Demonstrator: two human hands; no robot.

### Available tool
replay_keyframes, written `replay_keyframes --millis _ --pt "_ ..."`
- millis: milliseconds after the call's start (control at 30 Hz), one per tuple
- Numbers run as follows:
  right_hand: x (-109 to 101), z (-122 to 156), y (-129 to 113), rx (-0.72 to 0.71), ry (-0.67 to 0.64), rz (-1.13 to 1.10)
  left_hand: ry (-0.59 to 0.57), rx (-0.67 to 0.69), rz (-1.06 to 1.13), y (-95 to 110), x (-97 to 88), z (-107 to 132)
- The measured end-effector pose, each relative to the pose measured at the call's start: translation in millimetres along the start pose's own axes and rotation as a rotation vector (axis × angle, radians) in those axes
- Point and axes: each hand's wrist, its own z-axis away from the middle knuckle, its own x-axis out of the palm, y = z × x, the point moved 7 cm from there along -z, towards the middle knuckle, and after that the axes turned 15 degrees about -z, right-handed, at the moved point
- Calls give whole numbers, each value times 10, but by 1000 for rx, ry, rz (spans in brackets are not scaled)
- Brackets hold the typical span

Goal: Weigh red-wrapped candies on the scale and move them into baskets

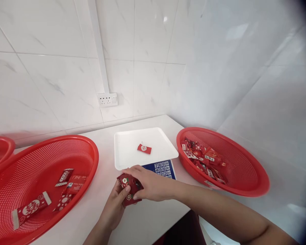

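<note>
A dark red packet printed with white flowers (127, 197) is between my two hands, just in front of the scale. My left hand (114, 204) grips it from the left, thumb flat on its face. From the right, my right hand (153, 183) closes over the upper right part of the packet, and its fingertips are partly hidden behind it. Whether there is one packet or more in the grip, I cannot tell. Beyond my hands, a small red packet (144, 149) lies on the scale's white tray (127, 136).
The scale's blue keypad (164, 168) shows beside my right wrist. On the right, a red mesh basket (242, 163) holds many red packets (206, 160). Another red basket (48, 146) on the left contains several packets (32, 208). A third basket (1, 146) is cut off at the left edge.
</note>
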Motion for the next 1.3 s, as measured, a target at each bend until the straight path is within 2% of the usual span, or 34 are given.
replay_keyframes --millis 100,200,267,333,400,467,500,633,733,833,900,1033,1133,1233,1300 --pt "-194 -22 -38 -37 90 -14 42 13 51 44 -68 6" --pt "-600 -54 -26 -112 338 10 58 5 96 50 -130 2" --pt "-898 -53 40 -112 492 27 41 -18 102 38 -141 -1" --pt "-1114 -38 118 -83 576 69 11 -35 89 27 -126 -2" --pt "-1198 9 146 -86 625 135 -10 -43 68 12 -102 -5" --pt "-1106 73 134 -112 622 165 -22 -44 30 -15 -75 -12" --pt "-993 98 127 -118 583 150 -30 -36 4 -29 -58 -17" --pt "-329 167 119 -47 282 88 -111 28 -138 -71 45 -30" --pt "-90 226 154 28 233 136 -176 43 -233 -101 117 -21" --pt "-106 250 258 110 249 35 -191 61 -258 -85 134 -12" --pt "-195 240 302 118 274 -97 -144 80 -216 -42 92 -17" --pt "-531 212 314 41 483 -412 -23 95 -117 68 -33 -30" --pt "-719 213 319 -37 613 -609 -10 84 -119 113 -67 -35" --pt "-686 231 355 -18 610 -589 -72 65 -193 96 -16 -37" --pt "-523 240 377 31 506 -464 -142 58 -308 58 60 -29"
